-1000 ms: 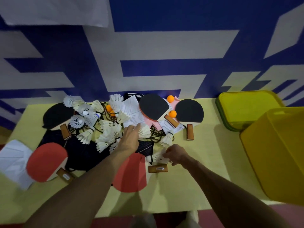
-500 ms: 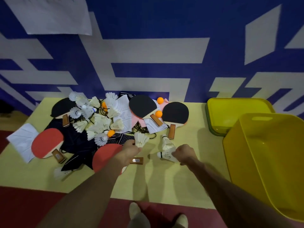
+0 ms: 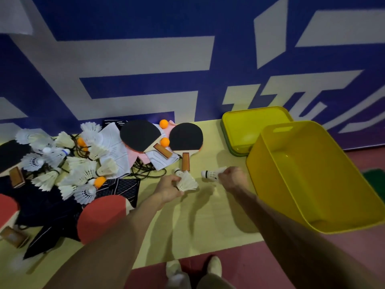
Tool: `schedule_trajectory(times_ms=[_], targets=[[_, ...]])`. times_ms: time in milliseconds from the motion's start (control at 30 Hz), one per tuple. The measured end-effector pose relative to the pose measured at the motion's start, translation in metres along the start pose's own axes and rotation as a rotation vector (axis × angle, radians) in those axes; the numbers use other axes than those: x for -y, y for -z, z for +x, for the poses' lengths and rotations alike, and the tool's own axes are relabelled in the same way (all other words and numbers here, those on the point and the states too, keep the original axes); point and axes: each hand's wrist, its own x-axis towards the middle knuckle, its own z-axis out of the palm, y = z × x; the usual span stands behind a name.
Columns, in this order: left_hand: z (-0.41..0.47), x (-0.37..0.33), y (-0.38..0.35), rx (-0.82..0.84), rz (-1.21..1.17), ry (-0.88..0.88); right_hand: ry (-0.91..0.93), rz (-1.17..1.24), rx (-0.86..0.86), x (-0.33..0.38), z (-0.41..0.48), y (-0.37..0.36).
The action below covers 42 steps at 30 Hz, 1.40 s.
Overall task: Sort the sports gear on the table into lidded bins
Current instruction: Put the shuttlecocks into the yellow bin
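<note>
My left hand (image 3: 167, 189) grips a white shuttlecock (image 3: 186, 181) above the yellow table (image 3: 204, 222). My right hand (image 3: 233, 178) holds another white shuttlecock (image 3: 211, 174), its cork pointing left. To the right stands an open yellow bin (image 3: 312, 176), tilted, with nothing visible inside. Left of my hands lies a heap of shuttlecocks (image 3: 83, 163), orange balls (image 3: 164, 141) and table tennis paddles: two black-faced (image 3: 185, 136) at the back, a red-faced one (image 3: 100, 215) under my left forearm.
A yellow lid (image 3: 250, 126) lies flat behind the bin by the blue and white wall. Dark mesh fabric (image 3: 48, 205), black cord (image 3: 145, 170) and papers (image 3: 114, 144) mix into the heap. The table's front edge runs above my shoes (image 3: 193, 268) on red floor.
Both hands lifted shuttlecocks out of the heap and carried them rightward, closer to the yellow bin. The view shifted right.
</note>
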Motion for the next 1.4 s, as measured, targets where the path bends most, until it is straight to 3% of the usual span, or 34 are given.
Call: schedule_trajectory(times_ms=[200, 533, 833, 1033, 1200, 1400], targets=[[0.014, -0.003, -0.010, 0.057, 0.311, -0.096, -0.013, 0.083, -0.098, 0.005, -0.003, 0.000], [0.021, 0.004, -0.002, 0.036, 0.406, -0.172, -0.021, 0.204, -0.105, 0.021, -0.003, -0.011], [0.004, -0.029, 0.017, -0.086, 0.357, -0.246, 0.030, 0.425, -0.097, 0.043, 0.006, 0.017], [-0.018, -0.116, 0.009, -0.129, 0.237, -0.363, 0.066, 0.610, -0.184, 0.039, 0.027, 0.098], [-0.035, -0.215, -0.045, -0.186, 0.197, -0.510, 0.030, 0.814, -0.192, -0.013, 0.051, 0.193], [-0.051, -0.289, -0.135, -0.058, 0.271, -0.585, -0.044, 0.628, -0.163, -0.104, 0.062, 0.256]])
